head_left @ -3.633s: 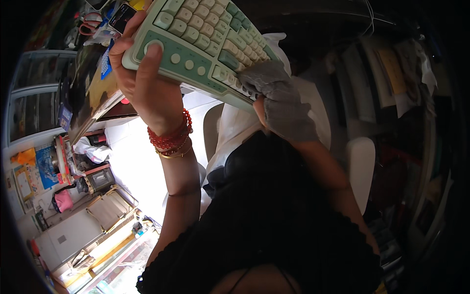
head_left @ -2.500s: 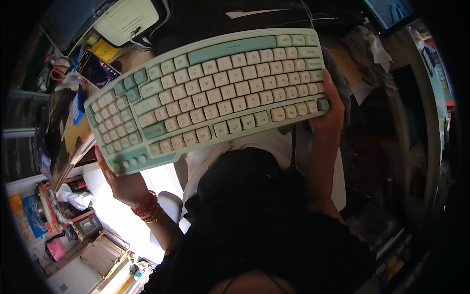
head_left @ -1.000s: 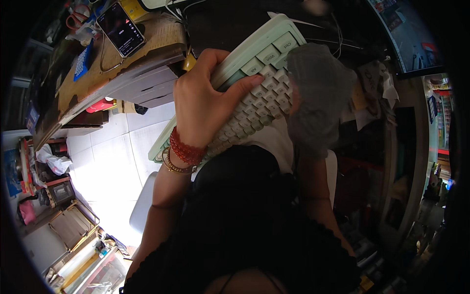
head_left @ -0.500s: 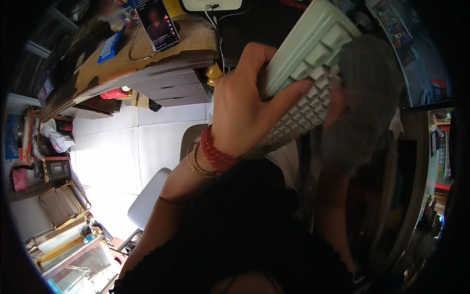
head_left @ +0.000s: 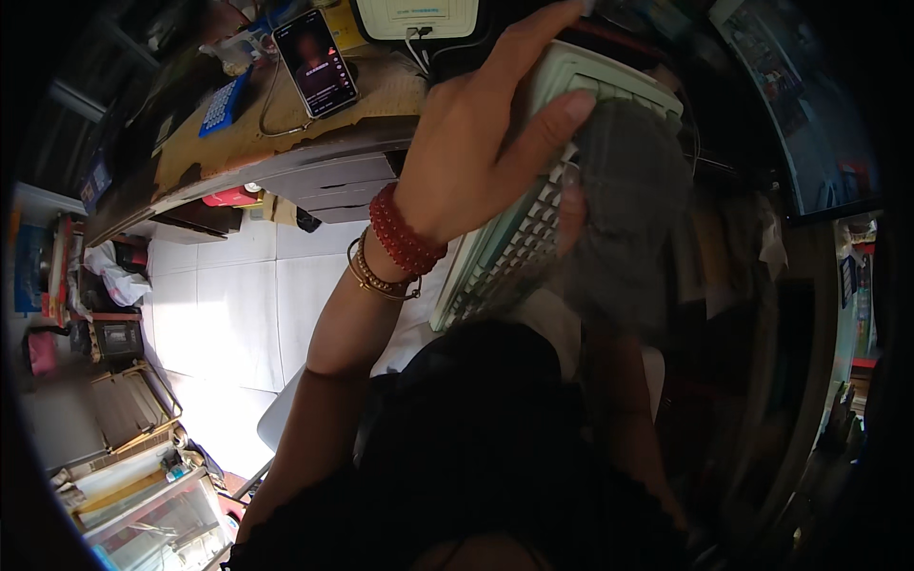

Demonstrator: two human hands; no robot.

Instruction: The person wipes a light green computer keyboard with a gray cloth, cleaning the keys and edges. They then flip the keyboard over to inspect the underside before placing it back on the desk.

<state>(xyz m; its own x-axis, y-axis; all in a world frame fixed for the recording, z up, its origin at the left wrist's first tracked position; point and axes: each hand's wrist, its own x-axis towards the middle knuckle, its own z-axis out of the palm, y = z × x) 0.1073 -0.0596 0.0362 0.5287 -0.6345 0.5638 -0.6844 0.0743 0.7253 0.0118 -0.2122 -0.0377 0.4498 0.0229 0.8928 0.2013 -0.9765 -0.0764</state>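
A pale green computer keyboard [head_left: 514, 243] with off-white keys stands steeply tilted in front of me, its lower end near my lap. My left hand [head_left: 466, 152] grips the far left side; the thumb lies over the top keys and the fingers stretch along the back edge. Beaded red and gold bracelets [head_left: 405, 233] circle that wrist. A dark grey cloth [head_left: 633, 176] covers most of my right hand [head_left: 571, 214] and lies against the keys. Only a thumb or finger of that hand shows, holding the cloth, which is smeared by motion.
On the worn wooden desk [head_left: 371, 95] at the far left are a lit phone [head_left: 314, 71] and a blue object with pale keys [head_left: 224, 103]. A white box with cables [head_left: 419, 17] stands behind. At right hangs a screen [head_left: 809, 114]. A clear-sided case [head_left: 157, 523] sits at lower left.
The keyboard has shifted left and lower, and its upper end has come down. My left hand has moved up along its side. The cloth in my right hand has slid left over the keys.
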